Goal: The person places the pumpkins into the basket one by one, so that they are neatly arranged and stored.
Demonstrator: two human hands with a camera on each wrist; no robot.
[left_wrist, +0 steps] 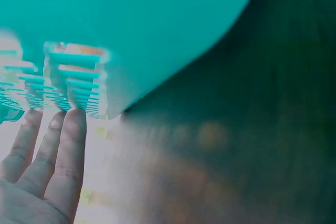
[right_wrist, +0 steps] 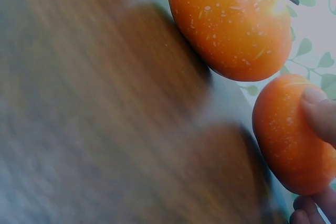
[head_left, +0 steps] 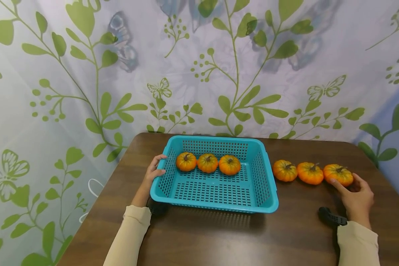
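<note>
A turquoise plastic basket (head_left: 216, 207) with slotted walls stands on the table, with three small orange pumpkins (head_left: 207, 163) in a row inside. My left hand (head_left: 153, 171) holds the basket's left rim. In the left wrist view, several fingers (left_wrist: 71, 166) lie under the rim against the slotted outer wall. Right of the basket, three more pumpkins form a row on the table: a left one (head_left: 285, 170), a middle one (head_left: 310, 173) and a right one (head_left: 338, 175). My right hand (head_left: 357, 195) grips the rightmost pumpkin between thumb and fingers; part of its palm side is hidden.
The brown wooden table (head_left: 219, 240) ends at the back against a leaf-and-butterfly patterned curtain (head_left: 193, 74). A black wrist strap piece (head_left: 330, 217) shows beside the right wrist. A white cable (head_left: 93, 187) hangs beyond the table's left edge.
</note>
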